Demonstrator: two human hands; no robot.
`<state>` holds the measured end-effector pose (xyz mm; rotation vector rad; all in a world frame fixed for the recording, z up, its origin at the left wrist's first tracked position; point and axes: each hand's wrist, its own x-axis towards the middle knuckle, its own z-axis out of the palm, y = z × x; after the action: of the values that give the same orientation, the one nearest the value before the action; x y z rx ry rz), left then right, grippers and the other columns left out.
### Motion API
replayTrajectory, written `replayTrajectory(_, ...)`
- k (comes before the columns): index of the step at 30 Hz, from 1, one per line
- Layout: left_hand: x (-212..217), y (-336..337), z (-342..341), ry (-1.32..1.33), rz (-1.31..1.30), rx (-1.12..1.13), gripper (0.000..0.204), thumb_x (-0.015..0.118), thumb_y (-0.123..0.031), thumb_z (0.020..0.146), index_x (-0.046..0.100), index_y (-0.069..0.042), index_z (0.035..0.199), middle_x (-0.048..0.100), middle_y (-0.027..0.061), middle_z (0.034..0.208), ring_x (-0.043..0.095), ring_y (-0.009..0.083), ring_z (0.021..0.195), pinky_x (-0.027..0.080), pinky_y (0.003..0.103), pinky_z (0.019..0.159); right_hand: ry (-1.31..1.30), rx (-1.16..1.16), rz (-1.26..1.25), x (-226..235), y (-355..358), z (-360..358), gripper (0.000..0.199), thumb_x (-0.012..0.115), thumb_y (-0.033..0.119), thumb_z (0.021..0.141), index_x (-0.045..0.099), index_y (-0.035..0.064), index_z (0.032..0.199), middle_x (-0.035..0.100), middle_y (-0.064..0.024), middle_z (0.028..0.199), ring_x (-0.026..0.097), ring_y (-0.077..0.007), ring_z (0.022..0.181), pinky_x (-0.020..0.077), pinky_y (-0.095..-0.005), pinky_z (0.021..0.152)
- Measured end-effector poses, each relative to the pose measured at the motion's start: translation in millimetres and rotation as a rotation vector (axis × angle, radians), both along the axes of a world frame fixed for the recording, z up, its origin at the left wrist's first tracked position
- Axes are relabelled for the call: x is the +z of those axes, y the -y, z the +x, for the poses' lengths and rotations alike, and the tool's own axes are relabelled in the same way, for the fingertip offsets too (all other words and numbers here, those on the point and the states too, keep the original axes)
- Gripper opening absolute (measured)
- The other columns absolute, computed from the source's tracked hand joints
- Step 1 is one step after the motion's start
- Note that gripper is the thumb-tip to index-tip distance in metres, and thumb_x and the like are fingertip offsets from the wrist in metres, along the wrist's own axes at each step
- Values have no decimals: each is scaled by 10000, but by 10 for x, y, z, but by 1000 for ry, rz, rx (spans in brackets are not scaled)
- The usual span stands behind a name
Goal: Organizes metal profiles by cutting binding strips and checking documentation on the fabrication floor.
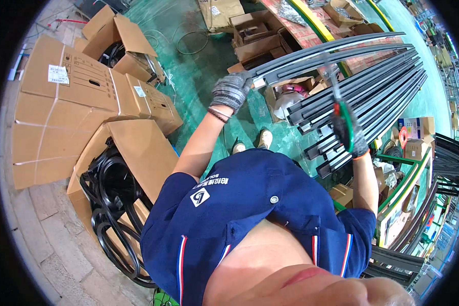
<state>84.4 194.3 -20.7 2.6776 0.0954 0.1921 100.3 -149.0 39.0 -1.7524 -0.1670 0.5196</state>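
Observation:
My left hand (231,92), in a grey striped glove, is closed around the near end of a long dark profile bar (296,63). A small pale piece (259,82) shows at that end, beside my fingers. My right hand (353,133), also gloved, grips a hand tool (346,120) with a green and red handle. The tool's metal part points away over the bars and is blurred, so its exact kind is unclear. Below it lies a fanned stack of long dark profile bars (377,92), with the near ends toward me.
Cardboard boxes (71,102) stand at my left; one open box (137,148) holds black coiled seals (115,178). Open cartons (257,38) sit ahead, near a yellow-edged bench (313,23). A box with pink and white items (290,97) is under the bars. A green-framed rack (403,188) is at right.

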Motion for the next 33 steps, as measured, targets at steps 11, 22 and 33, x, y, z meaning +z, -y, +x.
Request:
replayTrajectory(11,-155,74,95,109,-214,-35,231,540,-201,794,596,-73,978,592,155,931,557,323,880,455,393,779,-548,229,-95,14,-846,-168,344,542,456,838,540,115,884,489,28,636,431,-37,459,323,-172,377)
replayTrajectory(22,-134,62,147,74,-74,-92,238,479,-201,821,602,-89,991,610,150,946,574,322,883,461,397,776,-51,408,-287,37,-1056,-244,425,422,434,900,564,42,982,516,-8,734,444,-78,649,390,-250,561)
replayTrajectory(33,-195,-3,159,202,-103,-138,215,502,-199,834,589,-56,969,594,180,906,564,351,851,450,423,764,-389,290,-165,-162,-977,-261,489,440,568,837,552,96,900,432,18,561,399,-87,417,331,-229,382)
